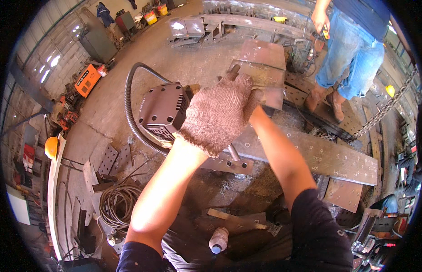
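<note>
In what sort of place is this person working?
It looks like a metal workshop: a long metal plate, a heavy chain and a boxy machine with a ribbed hose are in view.

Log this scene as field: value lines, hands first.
Left hand: knit-gloved, at a dark bar; grip unclear
Right hand: gloved, mostly hidden behind left
Machine: dark brown housing, left of hands
Hose: corrugated, looping around machine's left
Metal plate: long, flat, marked, right side
Bottle: blue-capped, lower edge
Co-worker: standing, upper right
</note>
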`<state>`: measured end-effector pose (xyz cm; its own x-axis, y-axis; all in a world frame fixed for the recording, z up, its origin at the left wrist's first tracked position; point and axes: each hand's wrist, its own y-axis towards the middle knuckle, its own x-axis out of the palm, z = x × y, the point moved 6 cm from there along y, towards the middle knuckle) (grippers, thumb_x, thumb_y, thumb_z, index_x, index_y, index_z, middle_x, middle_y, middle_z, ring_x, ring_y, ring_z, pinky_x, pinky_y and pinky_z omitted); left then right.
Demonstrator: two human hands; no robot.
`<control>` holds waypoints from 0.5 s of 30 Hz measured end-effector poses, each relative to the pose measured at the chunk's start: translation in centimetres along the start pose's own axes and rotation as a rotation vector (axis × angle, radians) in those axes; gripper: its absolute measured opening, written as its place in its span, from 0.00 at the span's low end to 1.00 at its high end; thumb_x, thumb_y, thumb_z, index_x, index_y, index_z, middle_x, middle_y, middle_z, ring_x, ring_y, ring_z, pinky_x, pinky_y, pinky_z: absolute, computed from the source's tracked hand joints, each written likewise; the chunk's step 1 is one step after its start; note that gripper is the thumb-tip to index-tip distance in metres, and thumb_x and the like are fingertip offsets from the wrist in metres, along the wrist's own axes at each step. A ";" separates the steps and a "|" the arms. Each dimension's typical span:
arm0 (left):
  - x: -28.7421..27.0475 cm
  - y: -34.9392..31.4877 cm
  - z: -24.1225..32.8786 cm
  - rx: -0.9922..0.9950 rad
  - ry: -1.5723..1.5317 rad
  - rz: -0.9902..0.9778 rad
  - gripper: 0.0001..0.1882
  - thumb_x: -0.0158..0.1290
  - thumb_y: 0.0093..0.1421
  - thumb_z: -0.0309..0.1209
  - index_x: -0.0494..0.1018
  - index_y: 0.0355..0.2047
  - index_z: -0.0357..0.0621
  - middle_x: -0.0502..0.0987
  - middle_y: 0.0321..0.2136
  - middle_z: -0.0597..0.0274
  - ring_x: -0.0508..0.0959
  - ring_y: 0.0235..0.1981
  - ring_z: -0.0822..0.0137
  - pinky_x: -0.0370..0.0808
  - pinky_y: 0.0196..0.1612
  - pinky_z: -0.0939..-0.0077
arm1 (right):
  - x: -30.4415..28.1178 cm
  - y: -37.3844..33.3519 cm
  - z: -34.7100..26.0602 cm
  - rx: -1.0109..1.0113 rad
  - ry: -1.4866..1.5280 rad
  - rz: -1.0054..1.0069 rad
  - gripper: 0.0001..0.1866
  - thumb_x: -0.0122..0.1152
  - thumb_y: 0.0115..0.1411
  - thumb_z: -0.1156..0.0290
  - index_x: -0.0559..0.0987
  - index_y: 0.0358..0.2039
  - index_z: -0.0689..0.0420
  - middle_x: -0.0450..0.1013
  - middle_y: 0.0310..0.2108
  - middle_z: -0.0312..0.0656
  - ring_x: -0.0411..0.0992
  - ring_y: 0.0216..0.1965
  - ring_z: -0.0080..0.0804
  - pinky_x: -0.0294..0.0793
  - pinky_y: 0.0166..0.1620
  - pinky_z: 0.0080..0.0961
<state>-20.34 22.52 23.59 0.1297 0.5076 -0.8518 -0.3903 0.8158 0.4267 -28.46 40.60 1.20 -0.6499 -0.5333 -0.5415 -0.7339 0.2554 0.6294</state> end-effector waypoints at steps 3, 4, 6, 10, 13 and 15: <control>-2.1 -2.3 0.3 0.072 -0.052 0.194 0.17 0.53 0.76 0.38 0.78 0.56 0.40 0.84 0.43 0.45 0.85 0.42 0.39 0.83 0.48 0.51 | 3.3 4.7 -0.9 -0.074 -0.502 -0.348 0.18 0.66 0.66 0.54 0.88 0.54 0.43 0.85 0.56 0.41 0.75 0.68 0.47 0.60 0.69 0.71; -3.3 -4.3 0.5 0.075 -0.065 0.284 0.17 0.53 0.76 0.37 0.78 0.57 0.40 0.85 0.43 0.47 0.86 0.41 0.41 0.84 0.48 0.53 | 3.9 6.4 -2.5 -0.074 -0.629 -0.510 0.16 0.67 0.65 0.54 0.89 0.51 0.42 0.86 0.54 0.40 0.75 0.68 0.45 0.59 0.69 0.71; -4.8 -11.3 -1.0 -0.051 -0.175 0.642 0.27 0.62 0.70 0.37 0.73 0.64 0.36 0.81 0.55 0.46 0.82 0.54 0.48 0.81 0.58 0.54 | 4.3 7.4 -3.5 -0.047 -0.899 -0.809 0.14 0.68 0.64 0.54 0.92 0.46 0.40 0.87 0.51 0.37 0.75 0.68 0.41 0.57 0.69 0.73; 0.1 -16.7 -6.2 -0.431 -0.066 0.852 0.67 0.77 0.55 0.36 0.43 0.83 0.35 0.54 0.79 0.39 0.59 0.79 0.45 0.53 0.82 0.47 | 4.3 7.2 -3.0 0.010 -0.869 -0.743 0.16 0.67 0.66 0.52 0.93 0.47 0.43 0.88 0.52 0.39 0.78 0.65 0.40 0.53 0.71 0.72; 1.2 -16.4 -10.5 -0.454 -0.050 0.965 0.63 0.75 0.59 0.35 0.44 0.82 0.35 0.58 0.77 0.40 0.65 0.75 0.49 0.62 0.78 0.52 | 3.6 7.0 -2.4 0.080 -0.902 -0.700 0.16 0.66 0.66 0.52 0.92 0.47 0.43 0.88 0.52 0.39 0.79 0.63 0.41 0.54 0.71 0.70; -0.3 -16.4 -13.3 -0.397 -0.236 0.978 0.60 0.74 0.61 0.33 0.45 0.82 0.34 0.63 0.73 0.42 0.70 0.71 0.51 0.67 0.74 0.53 | 2.8 5.6 -3.7 0.045 -0.830 -0.727 0.15 0.65 0.66 0.55 0.93 0.45 0.45 0.89 0.48 0.42 0.82 0.59 0.42 0.58 0.71 0.65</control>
<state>-26.07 5.30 12.85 -0.2431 0.9651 -0.0973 -0.6821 -0.0987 0.7246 -33.63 37.57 5.28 0.0217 0.1342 -0.9907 -0.9903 0.1386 -0.0029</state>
